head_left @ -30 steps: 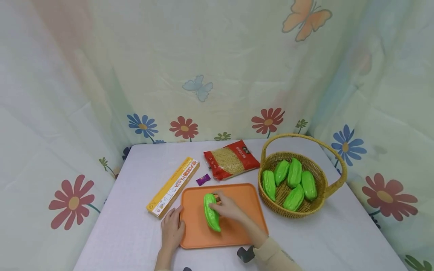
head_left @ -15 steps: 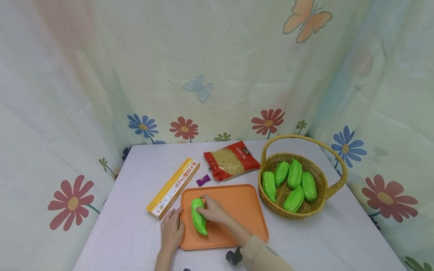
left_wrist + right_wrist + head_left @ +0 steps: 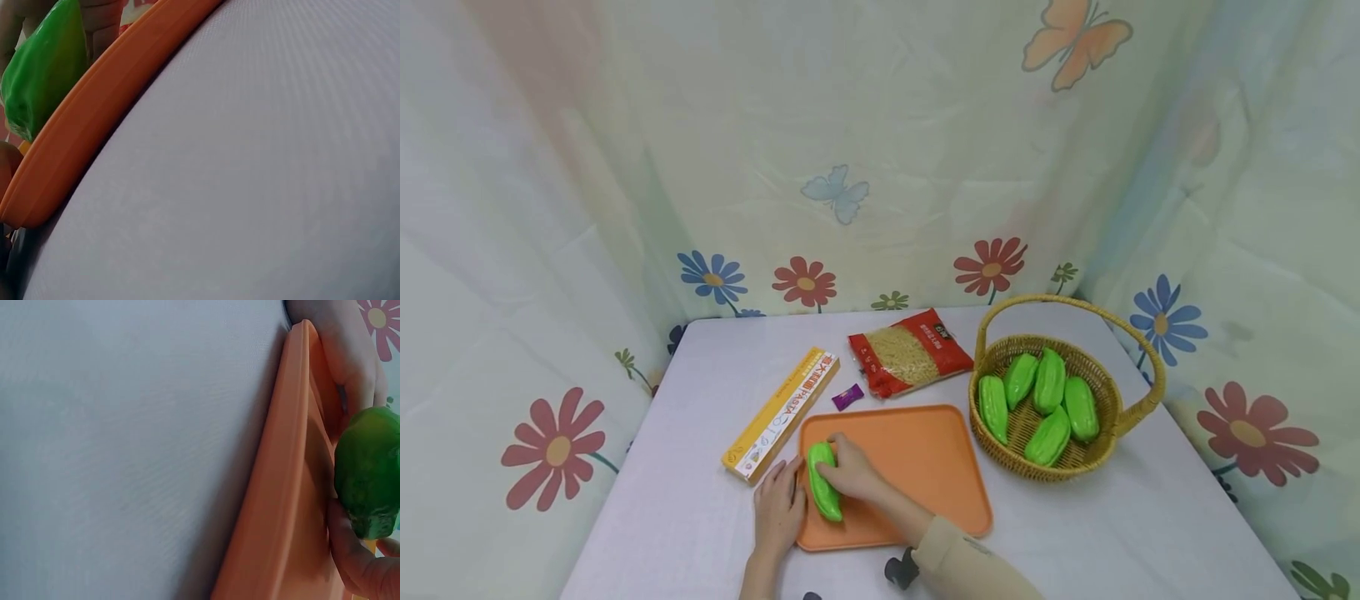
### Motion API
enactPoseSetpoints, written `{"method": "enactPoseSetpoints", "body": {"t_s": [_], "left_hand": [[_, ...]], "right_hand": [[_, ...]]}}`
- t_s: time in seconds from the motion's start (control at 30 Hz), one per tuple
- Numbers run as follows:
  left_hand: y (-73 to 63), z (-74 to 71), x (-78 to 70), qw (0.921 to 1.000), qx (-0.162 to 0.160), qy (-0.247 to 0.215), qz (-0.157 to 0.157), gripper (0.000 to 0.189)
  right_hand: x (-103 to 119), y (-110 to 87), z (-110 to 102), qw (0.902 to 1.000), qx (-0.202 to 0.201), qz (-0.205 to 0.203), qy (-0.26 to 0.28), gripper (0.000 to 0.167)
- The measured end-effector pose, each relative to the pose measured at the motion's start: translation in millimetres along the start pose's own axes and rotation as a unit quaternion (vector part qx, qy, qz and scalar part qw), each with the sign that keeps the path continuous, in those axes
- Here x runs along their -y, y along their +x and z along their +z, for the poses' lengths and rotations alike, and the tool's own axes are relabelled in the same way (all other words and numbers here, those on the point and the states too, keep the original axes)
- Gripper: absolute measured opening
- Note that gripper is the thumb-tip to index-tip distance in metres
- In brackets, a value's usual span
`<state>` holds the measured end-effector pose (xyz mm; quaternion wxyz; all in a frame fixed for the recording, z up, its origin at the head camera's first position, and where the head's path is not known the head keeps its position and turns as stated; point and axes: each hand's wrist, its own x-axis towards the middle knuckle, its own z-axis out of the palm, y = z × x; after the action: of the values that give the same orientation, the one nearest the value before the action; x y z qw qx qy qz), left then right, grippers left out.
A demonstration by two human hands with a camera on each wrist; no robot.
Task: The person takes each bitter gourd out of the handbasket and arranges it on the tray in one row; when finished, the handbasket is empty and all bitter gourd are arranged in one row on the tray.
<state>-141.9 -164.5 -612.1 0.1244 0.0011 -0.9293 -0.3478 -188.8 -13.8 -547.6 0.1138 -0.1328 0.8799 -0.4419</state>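
My right hand (image 3: pixel 853 475) grips a bright green ridged toy vegetable (image 3: pixel 825 483), with the thumb on one side and the fingers round its far end. The vegetable lies lengthwise over the left part of an orange tray (image 3: pixel 917 467). In the right wrist view the same vegetable (image 3: pixel 369 469) shows end-on, close above the tray's inner floor. My left hand (image 3: pixel 778 507) holds the tray's left edge, thumb over the rim. The left wrist view has the tray's outer wall (image 3: pixel 94 112), with the vegetable (image 3: pixel 47 69) behind it.
A wicker basket (image 3: pixel 1116 433) with a tall handle stands right of the tray, holding several similar green vegetables. A yellow-and-white pasta box (image 3: pixel 782 415) lies by my left hand. Behind the tray are a small purple wrapped candy (image 3: pixel 847 397) and a red pasta bag (image 3: pixel 912 353).
My right hand has carried the green vegetable leftward across the tray, close to the left rim and my left hand. My left hand has stayed at the tray's edge.
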Motion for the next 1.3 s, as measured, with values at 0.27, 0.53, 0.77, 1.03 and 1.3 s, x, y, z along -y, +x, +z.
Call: {"method": "enactPoseSetpoints", "body": {"t_s": [0.27,0.53,0.77,1.03,1.3], "left_hand": [[1.4,0.7,-2.6,0.9999,-0.012,0.000,0.008,0.041],[0.9,-0.8,-2.6,0.9993,-0.025,0.005,0.027,0.040],[-0.5,0.8,0.0,0.9993,-0.024,0.001,0.030,0.039],[-1.7,0.2,1.0,0.9986,-0.032,-0.004,0.042,0.039],[-2.8,-1.7,0.6,0.9986,-0.029,-0.005,0.043,0.040]], "right_hand": [[5,3.1,1,0.9997,-0.022,-0.005,-0.008,0.050],[2,-1.1,-4,0.9999,0.001,0.003,0.013,0.051],[0,-4.0,-11,0.9986,0.021,0.023,0.042,0.052],[2,-4.6,-27,0.9966,0.011,0.022,0.078,0.048],[4,-10.4,-55,0.9942,0.001,0.018,0.106,0.047]]}}
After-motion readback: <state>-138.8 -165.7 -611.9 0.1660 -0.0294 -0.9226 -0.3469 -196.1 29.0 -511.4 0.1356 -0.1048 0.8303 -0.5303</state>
